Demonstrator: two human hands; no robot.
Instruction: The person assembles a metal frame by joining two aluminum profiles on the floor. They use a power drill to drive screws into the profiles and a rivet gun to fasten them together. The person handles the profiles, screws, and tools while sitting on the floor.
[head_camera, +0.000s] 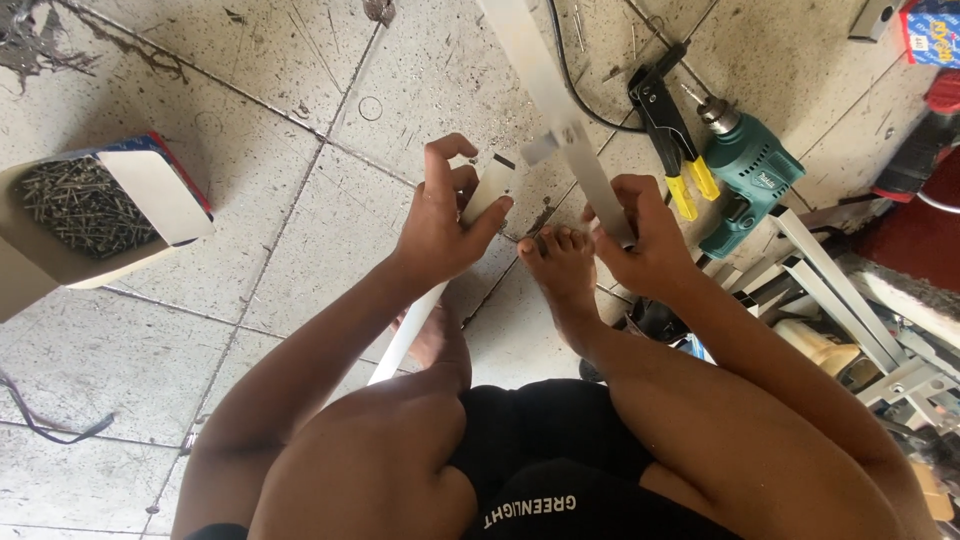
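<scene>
My left hand (440, 215) grips the upper end of a white metal strip (408, 335) that runs down past my knee. My right hand (640, 235) holds a second, longer white metal strip (540, 75) that slants up toward the top of the view. A small white bracket (540, 147) juts from that strip between the two hands. My bare foot (562, 270) rests on the tiled floor just below the hands, between them.
An open cardboard box of rivets or nails (85, 205) sits at the left. A black and yellow hand riveter (668, 135) and a green power drill (745, 175) lie at the upper right, with a black cable (565, 70). More white metal profiles (835, 290) lie at the right.
</scene>
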